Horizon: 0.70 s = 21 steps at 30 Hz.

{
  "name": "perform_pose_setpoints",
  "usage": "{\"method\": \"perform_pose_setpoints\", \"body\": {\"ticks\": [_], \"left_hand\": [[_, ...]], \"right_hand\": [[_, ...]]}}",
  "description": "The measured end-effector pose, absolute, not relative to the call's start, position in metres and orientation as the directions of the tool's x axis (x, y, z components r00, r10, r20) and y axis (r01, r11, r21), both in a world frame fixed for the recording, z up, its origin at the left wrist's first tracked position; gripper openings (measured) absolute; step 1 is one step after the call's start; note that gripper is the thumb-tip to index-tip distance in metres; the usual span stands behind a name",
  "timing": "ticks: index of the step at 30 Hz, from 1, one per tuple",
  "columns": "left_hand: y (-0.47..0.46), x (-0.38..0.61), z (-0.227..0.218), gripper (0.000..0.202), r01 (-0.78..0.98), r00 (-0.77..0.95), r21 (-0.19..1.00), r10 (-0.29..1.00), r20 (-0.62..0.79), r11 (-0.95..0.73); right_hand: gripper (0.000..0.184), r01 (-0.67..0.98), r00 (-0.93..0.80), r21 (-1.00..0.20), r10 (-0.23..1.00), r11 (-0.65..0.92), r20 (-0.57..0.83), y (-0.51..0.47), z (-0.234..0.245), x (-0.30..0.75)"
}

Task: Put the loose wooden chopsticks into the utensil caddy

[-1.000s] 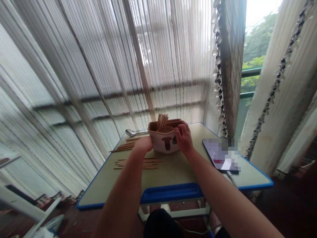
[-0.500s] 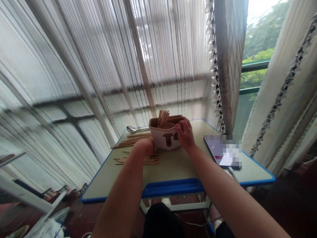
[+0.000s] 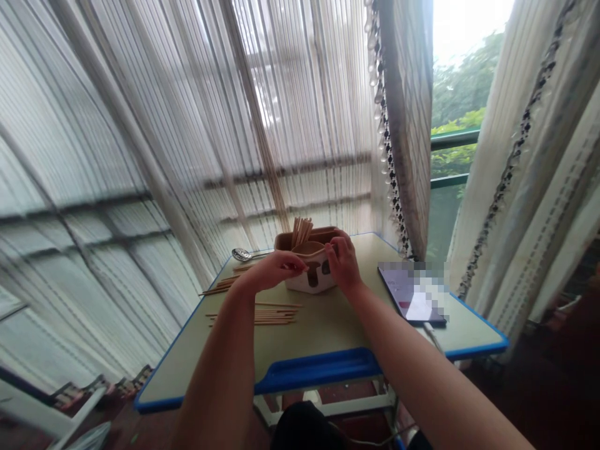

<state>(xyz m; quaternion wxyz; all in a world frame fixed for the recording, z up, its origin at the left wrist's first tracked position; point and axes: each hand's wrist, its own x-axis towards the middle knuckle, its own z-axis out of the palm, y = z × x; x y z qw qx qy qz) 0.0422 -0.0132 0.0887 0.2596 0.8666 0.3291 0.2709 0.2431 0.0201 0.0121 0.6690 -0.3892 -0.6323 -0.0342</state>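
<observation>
A white and brown utensil holder (image 3: 300, 283) stands on the table, with a bunch of chopsticks (image 3: 301, 231) upright in its left part. My right hand (image 3: 343, 261) grips the holder's right side, fingers over the rim. Just in front of the holder's left front wall is my left hand (image 3: 281, 269), its fingertips drawn together; whatever they may pinch is too small to make out. Several loose chopsticks (image 3: 276, 317) lie in a row nearer to me. More long chopsticks (image 3: 218, 287) lie farther left, partly hidden by my left arm. Behind them rests a slotted spoon (image 3: 241, 254).
The small table (image 3: 328, 328) has a blue edge and a blue tray groove (image 3: 323, 369) at the front. On the right lies a tablet (image 3: 412, 297) with a white cable (image 3: 432, 335) plugged in. A sheer curtain (image 3: 187, 125) hangs right behind the table.
My left hand has risen from low beside the holder's left side to the front of its wall. My right hand keeps its grip on the rim. The whole view has shifted slightly.
</observation>
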Motion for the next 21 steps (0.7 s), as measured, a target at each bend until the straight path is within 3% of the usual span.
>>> {"method": "perform_pose_setpoints", "body": {"ticks": [4, 9, 11, 14, 21], "left_hand": [[-0.014, 0.05, 0.093, 0.021, 0.052, 0.348, 0.764, 0.728, 0.59, -0.643], [-0.008, 0.045, 0.104, 0.024, -0.231, -0.2, 0.643, 0.683, 0.703, -0.73], [-0.005, 0.038, 0.107, 0.025, -0.189, -0.369, 0.577, 0.602, 0.708, -0.795], [-0.001, 0.029, 0.108, 0.024, 0.01, -0.519, 0.507, 0.429, 0.739, -0.862], [-0.003, 0.031, 0.104, 0.021, 0.291, -0.6, 0.468, 0.222, 0.769, -0.834]], "right_hand": [[0.012, 0.529, 0.194, -0.475, 0.445, 0.703, 0.874, 0.021, 0.011, 0.243], [0.011, 0.521, 0.197, -0.484, 0.452, 0.703, 0.87, 0.021, 0.012, 0.243], [0.011, 0.517, 0.198, -0.486, 0.454, 0.704, 0.868, 0.021, 0.012, 0.242], [0.011, 0.516, 0.196, -0.483, 0.452, 0.708, 0.87, 0.02, 0.012, 0.242], [0.013, 0.52, 0.202, -0.491, 0.458, 0.699, 0.866, 0.019, 0.012, 0.242]]}}
